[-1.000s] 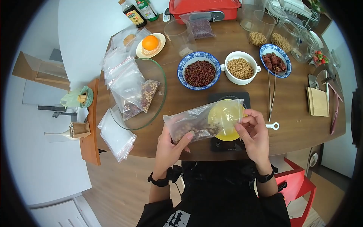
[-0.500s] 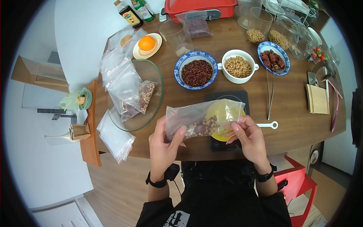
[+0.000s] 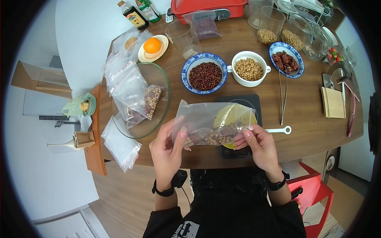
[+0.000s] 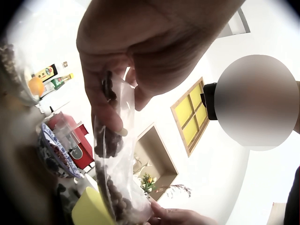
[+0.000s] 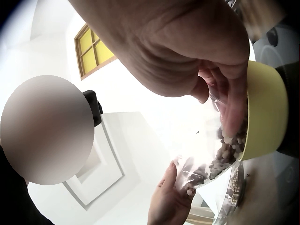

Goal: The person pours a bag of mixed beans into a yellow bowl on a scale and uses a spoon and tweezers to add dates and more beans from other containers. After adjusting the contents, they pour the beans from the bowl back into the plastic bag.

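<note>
A clear plastic bag with beans spread along its lower edge is held lengthwise over a yellow bowl on a black hot plate. The left hand pinches its left end, thumb in front. At the other end the right hand grips the lower corner between thumb and fingers. Dark pieces and beans show through the bag below the left hand in the left wrist view. In the right wrist view, the right hand has its fingers on the bag beside the yellow bowl.
Behind stand a bowl of red beans, a white bowl of pale beans and a dish of dried fruit with tongs. At left, a glass bowl holds bags, beside flat bags. Jars stand at back right.
The bag's left end has risen and shifted left with the left hand. Its beans lie more spread along the bottom, and the right hand has moved slightly down and left, now gripping the lower corner.
</note>
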Demonstrator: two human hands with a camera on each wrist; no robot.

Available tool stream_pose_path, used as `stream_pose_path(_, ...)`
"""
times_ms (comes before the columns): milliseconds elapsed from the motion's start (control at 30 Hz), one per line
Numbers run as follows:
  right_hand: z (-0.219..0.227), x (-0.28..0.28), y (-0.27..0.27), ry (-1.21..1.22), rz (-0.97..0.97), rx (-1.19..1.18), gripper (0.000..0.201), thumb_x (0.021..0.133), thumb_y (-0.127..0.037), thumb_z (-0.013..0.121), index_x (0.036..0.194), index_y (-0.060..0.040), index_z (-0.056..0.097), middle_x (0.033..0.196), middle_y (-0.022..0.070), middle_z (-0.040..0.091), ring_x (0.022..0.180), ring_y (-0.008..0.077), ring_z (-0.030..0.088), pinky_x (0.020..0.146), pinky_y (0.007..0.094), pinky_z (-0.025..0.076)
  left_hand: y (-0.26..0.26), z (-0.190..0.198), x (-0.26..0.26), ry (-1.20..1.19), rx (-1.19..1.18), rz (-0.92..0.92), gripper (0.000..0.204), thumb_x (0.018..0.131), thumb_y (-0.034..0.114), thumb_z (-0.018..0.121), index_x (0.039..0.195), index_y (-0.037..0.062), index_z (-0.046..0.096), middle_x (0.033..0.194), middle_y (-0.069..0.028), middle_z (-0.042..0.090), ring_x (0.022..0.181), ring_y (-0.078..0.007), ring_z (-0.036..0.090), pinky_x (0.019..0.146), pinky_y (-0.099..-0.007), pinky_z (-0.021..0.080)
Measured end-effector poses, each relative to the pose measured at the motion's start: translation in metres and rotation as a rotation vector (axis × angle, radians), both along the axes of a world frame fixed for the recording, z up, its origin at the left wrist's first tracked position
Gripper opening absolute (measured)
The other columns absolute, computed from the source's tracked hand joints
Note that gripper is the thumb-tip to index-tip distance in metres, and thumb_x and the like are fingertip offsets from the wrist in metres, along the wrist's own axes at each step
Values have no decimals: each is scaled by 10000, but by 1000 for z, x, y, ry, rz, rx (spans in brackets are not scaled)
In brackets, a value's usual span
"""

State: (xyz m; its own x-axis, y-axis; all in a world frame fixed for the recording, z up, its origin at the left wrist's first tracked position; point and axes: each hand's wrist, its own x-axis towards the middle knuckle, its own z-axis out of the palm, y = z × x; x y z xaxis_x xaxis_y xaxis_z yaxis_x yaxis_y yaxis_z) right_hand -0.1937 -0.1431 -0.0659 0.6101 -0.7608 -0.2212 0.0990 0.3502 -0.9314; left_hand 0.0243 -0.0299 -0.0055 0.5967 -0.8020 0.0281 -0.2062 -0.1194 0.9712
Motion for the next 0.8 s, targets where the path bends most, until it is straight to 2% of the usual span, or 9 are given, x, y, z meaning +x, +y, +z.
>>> stream_pose_path(167,1,1,0,2,2,3,278,1073,-210,505,1107,49,599,952,124,690,842,185,695,799,332,610,0,6,-3,-17,-23,4,345,978,82,661,1298,-26,595,1050,-135,737,828,-106,685,612,-238,567)
stream_pose_path(267,-1,1,-1,-39,8,29,273,1078,-211,492,1085,43,590,965,132,694,855,191,701,809,339,609,0,11,-5,23,-92,-52,379,971,63,663,1325,-33,569,1081,-149,732,883,-138,703,645,-249,578)
stream_pose_path(467,-3,-1,-3,-39,18,66,258,1084,-214,475,1063,26,568,991,149,700,888,202,711,842,339,600,5,13,-2,135,-162,-173,448,964,22,650,1381,-57,505,1227,-183,684,1020,-186,693,753,-279,586)
stream_pose_path(533,-4,-1,-2,-50,17,75,259,1085,-217,472,1062,23,565,991,150,700,889,204,712,844,336,598,7,12,-1,88,-150,-200,494,981,103,642,1416,-50,465,1249,-228,664,1086,-248,685,703,-287,585)
stream_pose_path(667,-6,-1,-2,-71,22,88,266,1091,-221,454,1057,21,558,991,153,699,890,211,714,847,337,597,11,11,0,78,-150,-216,512,982,111,647,1426,-48,448,1296,-243,641,1079,-238,684,692,-275,572)
stream_pose_path(733,-6,-1,-2,-72,30,89,264,1093,-222,449,1056,19,552,995,155,698,894,214,714,847,339,597,12,13,-1,94,-147,-199,469,958,-8,637,1401,-59,490,1326,-201,632,1001,-146,671,691,-263,590)
stream_pose_path(800,-6,-2,-3,-72,38,90,262,1094,-222,443,1056,16,546,1000,157,697,898,217,713,847,342,598,13,12,-2,51,-133,-189,471,958,-9,636,1403,-57,489,1327,-201,632,952,-130,671,660,-256,586)
